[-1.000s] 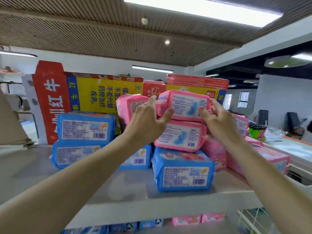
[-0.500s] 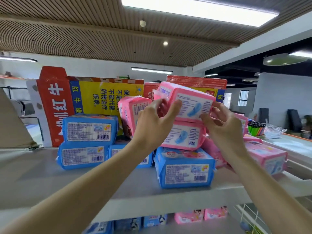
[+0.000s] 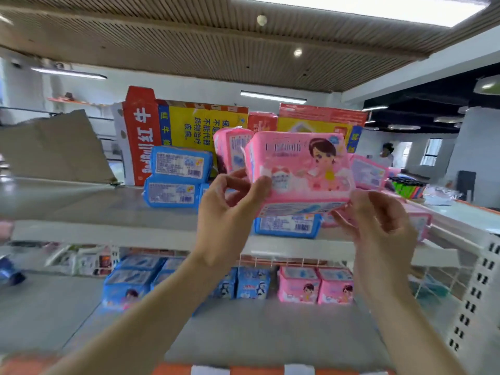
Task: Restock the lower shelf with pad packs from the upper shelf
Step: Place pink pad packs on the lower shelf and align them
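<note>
I hold a pink pad pack (image 3: 303, 169) with a cartoon girl on it in front of the upper shelf (image 3: 113, 234). My left hand (image 3: 230, 212) grips its left lower corner and my right hand (image 3: 378, 220) grips its right lower corner. Blue packs (image 3: 178, 177) and more pink packs (image 3: 369, 171) lie stacked on the upper shelf behind it. On the lower shelf (image 3: 265, 328) stand upright blue packs (image 3: 251, 282) and two pink packs (image 3: 316, 285) at the back.
Big red and yellow cartons (image 3: 173, 131) stand at the back of the upper shelf, with brown cardboard (image 3: 54, 150) on the left. A perforated white side panel (image 3: 476, 293) closes the shelf on the right. A person (image 3: 385, 155) stands far off on the right.
Both hands lifted the pink pack off the stack and pulled it toward me, turning its printed front to face me. The camera tilted down, so the lower shelf shows.
</note>
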### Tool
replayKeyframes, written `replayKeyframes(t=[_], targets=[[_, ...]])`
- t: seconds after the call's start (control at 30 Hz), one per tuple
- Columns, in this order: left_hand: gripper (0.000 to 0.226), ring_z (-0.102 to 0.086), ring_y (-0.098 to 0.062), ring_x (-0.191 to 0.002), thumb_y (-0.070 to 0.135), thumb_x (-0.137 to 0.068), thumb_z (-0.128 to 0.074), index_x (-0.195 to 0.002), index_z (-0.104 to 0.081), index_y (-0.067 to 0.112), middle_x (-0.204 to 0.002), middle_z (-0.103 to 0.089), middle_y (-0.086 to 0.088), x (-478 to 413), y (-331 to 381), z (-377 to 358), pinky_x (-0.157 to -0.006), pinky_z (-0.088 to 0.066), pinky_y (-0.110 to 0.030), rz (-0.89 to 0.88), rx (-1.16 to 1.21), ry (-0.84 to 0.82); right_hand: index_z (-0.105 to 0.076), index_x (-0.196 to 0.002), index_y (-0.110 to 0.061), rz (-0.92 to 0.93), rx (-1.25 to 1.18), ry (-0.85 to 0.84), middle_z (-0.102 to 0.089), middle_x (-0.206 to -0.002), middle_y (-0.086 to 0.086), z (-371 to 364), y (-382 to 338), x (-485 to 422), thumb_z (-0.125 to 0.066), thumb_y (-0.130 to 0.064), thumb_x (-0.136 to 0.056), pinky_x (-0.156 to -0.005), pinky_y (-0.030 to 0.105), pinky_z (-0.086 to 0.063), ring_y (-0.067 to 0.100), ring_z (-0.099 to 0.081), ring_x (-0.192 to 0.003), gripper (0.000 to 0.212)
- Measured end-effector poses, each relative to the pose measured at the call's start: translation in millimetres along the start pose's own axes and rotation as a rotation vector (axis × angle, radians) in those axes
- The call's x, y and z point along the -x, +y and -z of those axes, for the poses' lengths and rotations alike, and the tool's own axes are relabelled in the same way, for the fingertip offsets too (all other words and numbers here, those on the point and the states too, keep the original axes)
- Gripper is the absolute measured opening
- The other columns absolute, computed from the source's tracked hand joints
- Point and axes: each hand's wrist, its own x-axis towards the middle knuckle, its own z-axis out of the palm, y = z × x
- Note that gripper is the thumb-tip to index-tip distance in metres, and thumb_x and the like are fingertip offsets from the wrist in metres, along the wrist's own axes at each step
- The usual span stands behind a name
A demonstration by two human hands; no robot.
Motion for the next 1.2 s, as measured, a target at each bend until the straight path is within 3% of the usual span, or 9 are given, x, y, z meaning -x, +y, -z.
replayKeyframes(t=[0.1,0.2,0.3,0.43,0.57,0.73,0.83,1.03,1.2], targets=[[0.041,-0.074,-0.013,-0.096,0.022,-0.077,-0.074,-0.090,-0.050,-0.009,-0.119,-0.071,0.010,52.8,2.1,18.0,-0.074,-0.056,-0.019,-0.003,0.008,0.061,-0.073,-0.095,-0.028,-0.111,-0.068,-0.106,-0.076,-0.098,-0.005,12.2,1.9,37.3,-0.076,-0.045,-0.070,-0.094,0.042,-0.056,0.016,-0.072,-0.098,0.031],[0.041,-0.074,-0.015,-0.096,0.021,-0.074,-0.073,-0.090,-0.050,-0.009,-0.119,-0.071,0.013,99.2,0.0,33.7,-0.073,-0.055,-0.019,0.021,0.010,0.123,-0.077,-0.100,-0.032,-0.203,-0.046,-0.211,-0.077,-0.106,-0.004,17.7,2.0,77.9,-0.079,-0.054,-0.067,-0.087,0.026,-0.057,0.016,-0.072,-0.103,0.040],[0.039,-0.074,-0.015,-0.096,0.021,-0.077,-0.075,-0.100,-0.056,-0.004,-0.122,-0.071,-0.002,127.5,-1.0,46.5,-0.070,-0.055,-0.018,0.060,0.021,0.153,-0.079,-0.098,-0.032,-0.274,-0.033,-0.223,-0.077,-0.106,-0.004,17.5,-4.0,112.3,-0.072,-0.038,-0.076,-0.084,0.022,-0.057,0.017,-0.072,-0.102,0.023],[0.052,-0.073,-0.011,-0.097,0.024,-0.077,-0.073,-0.126,-0.057,0.014,-0.102,-0.078,0.007,135.4,6.7,48.3,-0.072,-0.055,-0.016,0.091,0.033,0.073,-0.071,-0.108,-0.025,-0.266,0.047,-0.213,-0.077,-0.103,-0.005,20.9,-23.7,123.4,-0.069,-0.024,-0.081,-0.079,0.019,-0.056,0.013,-0.073,-0.099,0.027],[0.043,-0.071,-0.002,-0.100,0.025,-0.078,-0.068,-0.120,-0.064,0.031,-0.105,-0.076,0.014,133.4,19.4,55.1,-0.076,-0.054,-0.013,0.031,-0.003,-0.047,-0.067,-0.108,-0.030,-0.211,0.126,-0.229,-0.077,-0.099,-0.015,16.2,-46.0,124.9,-0.070,-0.022,-0.079,-0.075,0.010,-0.052,0.000,-0.071,-0.094,0.031],[0.035,-0.072,-0.005,-0.095,0.026,-0.079,-0.071,-0.113,-0.069,0.030,-0.101,-0.077,0.013,122.9,33.5,89.8,-0.074,-0.055,-0.015,0.037,-0.052,-0.111,-0.065,-0.113,-0.033,-0.195,0.207,-0.269,-0.076,-0.100,-0.017,-12.3,-61.8,142.8,-0.069,-0.014,-0.086,-0.075,0.009,-0.051,0.000,-0.071,-0.096,0.033],[0.046,-0.071,-0.006,-0.101,0.028,-0.081,-0.081,-0.125,-0.066,0.028,-0.108,-0.076,0.013,121.8,36.1,117.9,-0.084,-0.057,-0.020,0.008,-0.111,-0.152,-0.066,-0.112,-0.030,-0.185,0.243,-0.283,-0.076,-0.097,-0.019,-32.7,-61.8,157.1,-0.069,-0.021,-0.081,-0.073,0.006,-0.049,-0.003,-0.071,-0.092,0.033],[0.063,-0.066,0.005,-0.107,0.032,-0.075,-0.085,-0.114,-0.055,0.071,-0.110,-0.072,0.026,134.7,14.2,166.0,-0.090,-0.052,-0.015,-0.049,-0.286,-0.190,-0.071,-0.103,-0.024,-0.181,0.283,-0.305,-0.075,-0.077,-0.017,-50.4,-41.1,198.9,-0.066,-0.029,-0.078,-0.063,0.007,-0.046,-0.006,-0.068,-0.070,0.026],[0.061,-0.060,0.003,-0.120,0.009,-0.086,-0.075,-0.142,-0.055,0.024,-0.123,-0.068,0.023,164.1,-30.3,207.0,-0.097,-0.046,-0.012,0.050,-0.337,-0.199,-0.071,-0.109,-0.018,-0.248,0.307,-0.341,-0.077,-0.090,-0.018,-50.7,-5.2,242.5,-0.072,-0.024,-0.079,-0.071,0.008,-0.051,-0.002,-0.071,-0.085,0.031]])
